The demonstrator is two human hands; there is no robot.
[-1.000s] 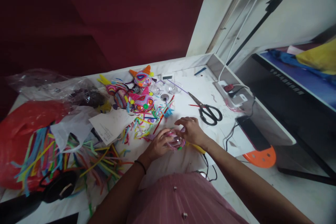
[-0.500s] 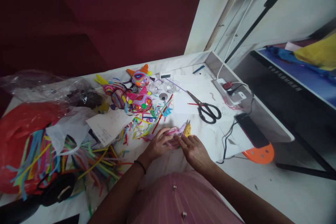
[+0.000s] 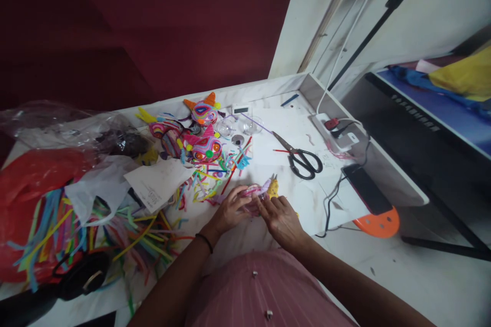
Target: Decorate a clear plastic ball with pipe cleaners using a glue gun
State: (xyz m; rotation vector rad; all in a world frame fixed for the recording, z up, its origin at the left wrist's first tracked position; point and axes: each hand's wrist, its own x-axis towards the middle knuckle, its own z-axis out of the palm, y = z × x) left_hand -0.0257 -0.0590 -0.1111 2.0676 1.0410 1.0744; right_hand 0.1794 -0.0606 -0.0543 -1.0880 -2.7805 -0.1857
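Note:
Near the table's front edge, my left hand is closed round the left side of a pink and purple fuzzy piece. My right hand presses its fingers against the right side of that piece; what its fingertips pinch is too small to tell. Just above my right hand lies a yellow object with metal tips, touching or close to the pink piece. Black-handled scissors rest on the white paper, beyond and to the right of my hands.
Finished colourful animal heads sit at the back, beside clear round shells. Pipe cleaners and a red bag fill the left. A power strip and a phone are at right.
The fingers of my right hand have shifted slightly on the pink piece. My left hand keeps its hold, and the view has moved a little.

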